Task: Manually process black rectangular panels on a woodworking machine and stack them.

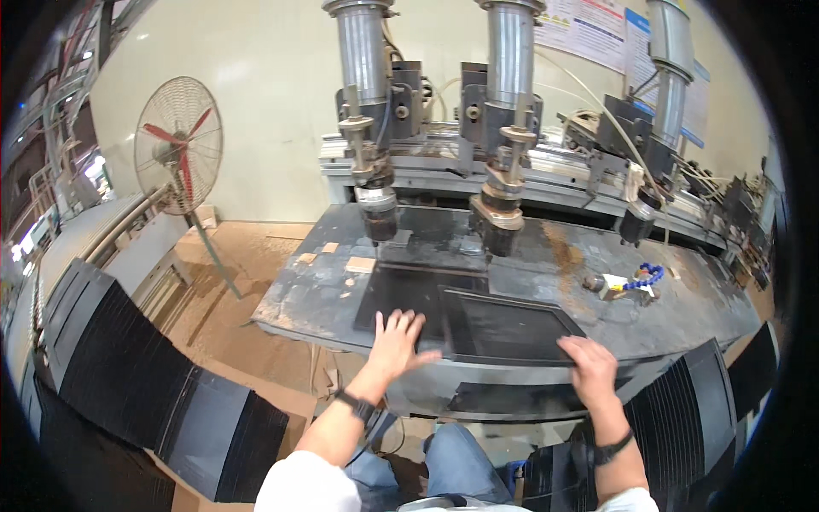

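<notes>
A black panel with a raised frame lies tilted near the front edge of the grey machine table. Its left part overlaps a flat black panel. My left hand has its fingers spread over the near edge of the flat panel, with the thumb pointing toward the framed one. At the framed panel's near right corner, my right hand has its fingers bent together on the edge; the thumb side is partly hidden. Above the panels hang the dark-tipped machine heads, a left one and a middle one.
A third machine head hangs at the right, near a blue segmented hose. Stacks of black panels stand on the left and on the right. Wood scraps and sawdust lie on the table. A caged fan stands at the left.
</notes>
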A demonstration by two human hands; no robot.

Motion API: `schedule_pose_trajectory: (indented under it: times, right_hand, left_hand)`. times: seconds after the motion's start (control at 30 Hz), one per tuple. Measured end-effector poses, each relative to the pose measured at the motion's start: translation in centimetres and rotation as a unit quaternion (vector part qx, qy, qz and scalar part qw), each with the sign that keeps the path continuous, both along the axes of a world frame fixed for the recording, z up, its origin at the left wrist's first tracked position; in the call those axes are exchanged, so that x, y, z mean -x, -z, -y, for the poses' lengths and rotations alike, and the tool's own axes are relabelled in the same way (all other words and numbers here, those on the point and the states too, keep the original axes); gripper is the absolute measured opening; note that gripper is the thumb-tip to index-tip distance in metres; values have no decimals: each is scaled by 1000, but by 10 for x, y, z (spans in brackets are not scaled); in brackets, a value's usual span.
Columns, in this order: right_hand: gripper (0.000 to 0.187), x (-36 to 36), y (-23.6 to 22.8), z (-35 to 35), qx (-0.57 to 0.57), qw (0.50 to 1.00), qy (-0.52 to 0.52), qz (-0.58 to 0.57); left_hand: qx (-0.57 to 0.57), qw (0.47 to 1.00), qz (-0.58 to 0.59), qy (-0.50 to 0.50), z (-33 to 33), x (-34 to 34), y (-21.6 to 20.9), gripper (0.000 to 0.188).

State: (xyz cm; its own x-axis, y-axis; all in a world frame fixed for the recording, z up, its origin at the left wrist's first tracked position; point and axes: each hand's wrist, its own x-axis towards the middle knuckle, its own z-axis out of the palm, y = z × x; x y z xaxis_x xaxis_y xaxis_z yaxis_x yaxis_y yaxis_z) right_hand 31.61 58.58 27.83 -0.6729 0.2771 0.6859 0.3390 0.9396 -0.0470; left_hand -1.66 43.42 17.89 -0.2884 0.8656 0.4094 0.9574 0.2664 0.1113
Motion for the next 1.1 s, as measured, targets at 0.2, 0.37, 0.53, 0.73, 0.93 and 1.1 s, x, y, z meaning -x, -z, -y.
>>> schedule_pose_trajectory:
  times: [0.2,0.37,0.53,0.73,0.93,1.1]
  right_hand:
    - [38,122,63,-28,-42,994,18,95]
    - [47,184,93,-58,30,986,25,164]
    - [45,229,88,-42,40,987,-3,158]
    - [53,209,74,-35,81,984,34,157]
    - [45,134,25,0,101,985,-113,83]
    - [46,-42,1,-53,8,996,88,19]
  left_hand:
    - [-69,987,-134,61,167,-37,-7,45]
    - [-46,981,-187,-28,278,-77,-82,33]
    - [-10,927,-239,-289,357,-118,-101,29]
    - [9,878,-177,-445,368,-80,-59,40]
    - [68,844,-24,-531,387,-55,-2,69]
    - [27,855,63,-514,390,-30,-10,71]
